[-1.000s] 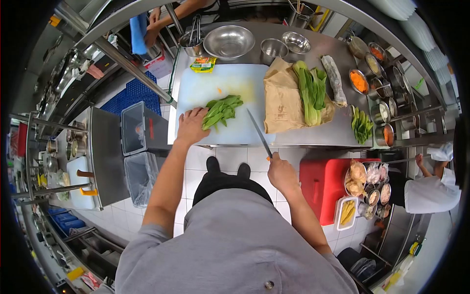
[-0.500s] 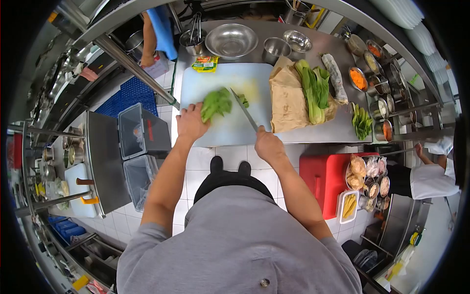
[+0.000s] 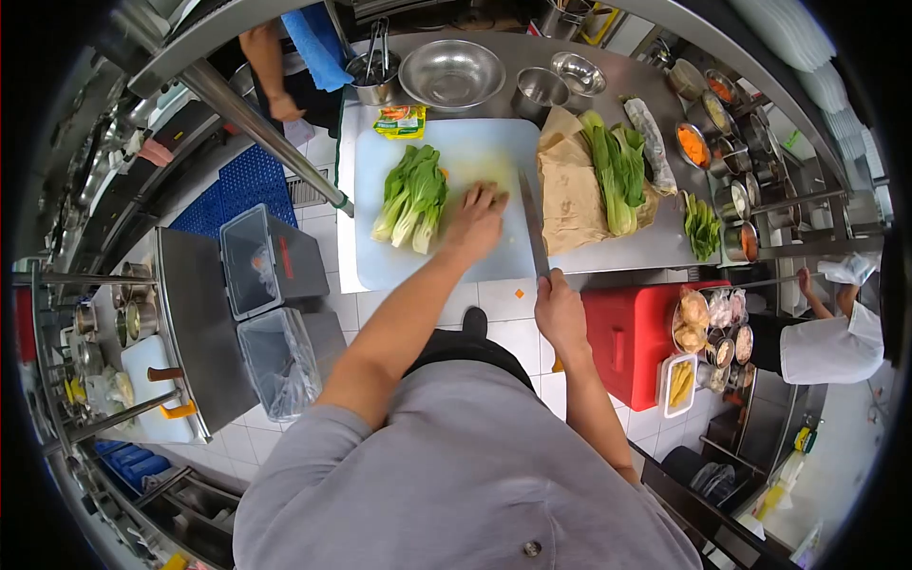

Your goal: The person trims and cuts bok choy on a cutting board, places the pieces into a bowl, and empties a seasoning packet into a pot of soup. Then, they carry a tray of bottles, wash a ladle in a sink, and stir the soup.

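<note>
My right hand (image 3: 560, 309) is wrapped round the handle of a knife (image 3: 535, 228). Its long blade points away from me along the right edge of the white cutting board (image 3: 375, 261). My left hand (image 3: 475, 223) lies over the middle of the board, fingers stretched forward and a little apart; whether anything is under them is hidden. On the board's left half rests a bunch of leafy greens like bok choy (image 3: 410, 198), pale stems towards me. A yellow packet (image 3: 400, 122) lies at the board's far left edge.
Brown paper (image 3: 572, 204) with more leafy greens (image 3: 617, 176) lies right of the board. Metal bowls (image 3: 451, 74) stand behind it. Several ingredient containers (image 3: 692, 144) line the right. A red bin (image 3: 622, 347) stands below. Another person's arm (image 3: 266, 71) is at upper left.
My left hand has left the greens and moved right to the middle of the board. The greens now lie at the left. My right hand has shifted the knife to the board's right edge.
</note>
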